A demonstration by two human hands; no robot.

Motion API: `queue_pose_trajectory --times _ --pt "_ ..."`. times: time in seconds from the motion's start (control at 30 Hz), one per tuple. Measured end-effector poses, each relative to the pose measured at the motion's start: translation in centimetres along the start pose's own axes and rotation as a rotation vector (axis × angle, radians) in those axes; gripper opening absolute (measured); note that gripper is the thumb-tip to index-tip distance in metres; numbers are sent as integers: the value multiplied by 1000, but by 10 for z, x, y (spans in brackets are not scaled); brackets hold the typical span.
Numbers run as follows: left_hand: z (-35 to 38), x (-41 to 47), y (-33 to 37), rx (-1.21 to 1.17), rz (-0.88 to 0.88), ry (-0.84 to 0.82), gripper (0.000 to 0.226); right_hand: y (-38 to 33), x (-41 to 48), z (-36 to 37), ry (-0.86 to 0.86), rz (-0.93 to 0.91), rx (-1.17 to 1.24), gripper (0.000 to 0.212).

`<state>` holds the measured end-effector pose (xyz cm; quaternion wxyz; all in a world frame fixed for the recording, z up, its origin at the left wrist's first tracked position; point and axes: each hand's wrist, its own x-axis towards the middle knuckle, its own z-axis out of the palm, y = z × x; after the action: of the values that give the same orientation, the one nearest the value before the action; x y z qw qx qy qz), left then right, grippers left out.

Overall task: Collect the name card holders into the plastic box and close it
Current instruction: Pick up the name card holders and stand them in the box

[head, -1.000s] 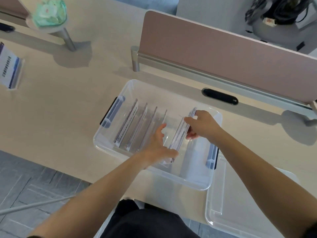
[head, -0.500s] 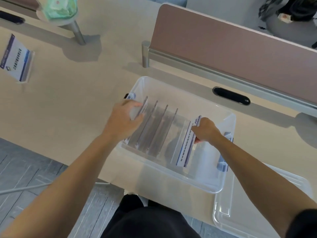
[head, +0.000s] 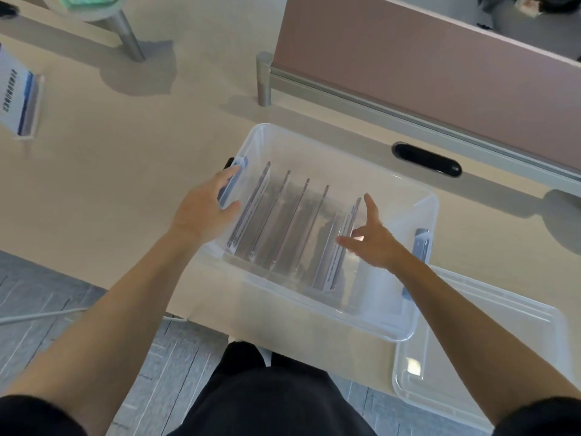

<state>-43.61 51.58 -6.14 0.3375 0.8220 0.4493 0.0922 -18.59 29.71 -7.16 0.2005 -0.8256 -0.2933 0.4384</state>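
The clear plastic box [head: 330, 146] stands open on the desk in front of me, with several name card holders [head: 283, 221] upright in a row inside. My left hand [head: 201, 212] rests on the box's left wall by the blue latch [head: 232, 180], fingers apart, holding nothing. My right hand [head: 374, 240] hovers inside the box with fingers spread, just right of the rightmost holder [head: 338, 256] and off it. Another name card holder [head: 19, 99] with a blue-edged card stands on the desk at the far left. The clear lid [head: 490, 357] lies at the lower right.
A pink desk divider [head: 440, 77] runs behind the box, with a metal post [head: 263, 78] and a black cable slot [head: 427, 158]. A second post [head: 127, 34] carries a round tray with something green at top left. The desk edge and grey floor lie below my arms.
My right hand has let go of the rightmost holder and opened, and that holder now stands upright. My left hand moved from the holders to the box's left wall.
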Motion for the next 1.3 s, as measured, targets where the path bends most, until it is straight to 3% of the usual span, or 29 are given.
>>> queue_pose_trajectory --times 0.17,1.3 --pt "-2 -3 3 -49 -8 -7 61 19 -18 15 -227 -54 -52 120" --pt "-2 -2 3 -31 -24 -2 61 2 -6 28 -279 -80 -30 125"
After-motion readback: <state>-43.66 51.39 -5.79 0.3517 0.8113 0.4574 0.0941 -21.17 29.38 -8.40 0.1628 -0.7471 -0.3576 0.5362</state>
